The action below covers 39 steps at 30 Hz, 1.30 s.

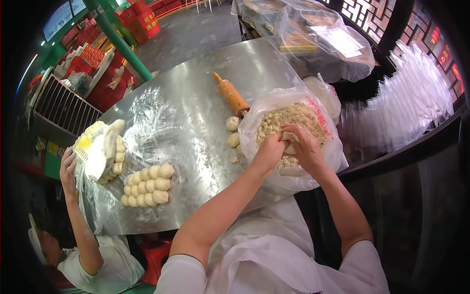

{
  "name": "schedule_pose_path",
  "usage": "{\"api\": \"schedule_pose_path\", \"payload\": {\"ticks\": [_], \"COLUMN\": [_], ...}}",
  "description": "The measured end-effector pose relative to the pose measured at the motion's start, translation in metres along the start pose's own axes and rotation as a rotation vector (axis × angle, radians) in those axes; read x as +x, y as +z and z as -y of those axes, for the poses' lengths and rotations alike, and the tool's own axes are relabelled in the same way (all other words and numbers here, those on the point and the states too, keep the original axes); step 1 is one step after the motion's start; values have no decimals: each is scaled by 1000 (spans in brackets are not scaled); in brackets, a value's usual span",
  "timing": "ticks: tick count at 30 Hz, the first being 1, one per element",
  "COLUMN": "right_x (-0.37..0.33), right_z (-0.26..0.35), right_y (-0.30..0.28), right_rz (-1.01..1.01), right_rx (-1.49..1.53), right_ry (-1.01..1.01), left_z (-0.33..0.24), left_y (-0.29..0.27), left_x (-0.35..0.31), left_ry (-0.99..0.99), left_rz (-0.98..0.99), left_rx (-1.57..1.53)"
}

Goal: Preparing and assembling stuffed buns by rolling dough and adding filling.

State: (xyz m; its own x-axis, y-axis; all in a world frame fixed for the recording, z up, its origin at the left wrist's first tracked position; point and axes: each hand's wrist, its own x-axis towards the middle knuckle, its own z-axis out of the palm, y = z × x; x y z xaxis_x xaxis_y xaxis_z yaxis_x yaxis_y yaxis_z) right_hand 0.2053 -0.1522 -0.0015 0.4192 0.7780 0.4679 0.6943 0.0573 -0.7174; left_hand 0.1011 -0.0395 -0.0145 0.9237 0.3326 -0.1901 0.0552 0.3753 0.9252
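Observation:
Over a clear plastic bag (249, 130) of pale crumbly filling (274, 120), both my hands meet on a small piece of dough (292, 148). My left hand (270, 151) pinches its left side. The fingers of my right hand (306, 147) curl over its right side and hide part of it. Left of the bag lies a wooden rolling pin (231, 96), its near end close to the plastic. Below the pin, a few round dough pieces (232, 123) sit against the bag, touching neither hand.
Rows of dough balls (148, 186) lie on the floured metal table (196, 132). At left, a co-worker's hand (68, 169) is beside a dough pile with a yellow scraper (88, 148). A plastic-covered table (313, 34) stands beyond; stacked clear plastic (406, 103) is at right.

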Motion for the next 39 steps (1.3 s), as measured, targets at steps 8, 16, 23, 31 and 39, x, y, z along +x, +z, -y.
{"api": "schedule_pose_path", "payload": {"ticks": [8,16,23,31,39], "right_x": [2,-3,12,19,40], "right_z": [9,-12,24,82,86], "right_y": [-2,-3,-14,58,84], "right_rz": [30,80,242,-75,-37], "right_rx": [-270,-288,-37,287,563], "right_ry": [-187,20,207,-64,164], "left_z": [-20,-18,-45,-37,-31], "left_y": [4,12,-16,-6,-40], "left_x": [-9,-14,-34,-38,-105], "left_ry": [-102,-143,-196,410,267], "left_rz": [84,74,92,-353,-226], "left_rx": [-339,-190,-16,-351,-111]}}
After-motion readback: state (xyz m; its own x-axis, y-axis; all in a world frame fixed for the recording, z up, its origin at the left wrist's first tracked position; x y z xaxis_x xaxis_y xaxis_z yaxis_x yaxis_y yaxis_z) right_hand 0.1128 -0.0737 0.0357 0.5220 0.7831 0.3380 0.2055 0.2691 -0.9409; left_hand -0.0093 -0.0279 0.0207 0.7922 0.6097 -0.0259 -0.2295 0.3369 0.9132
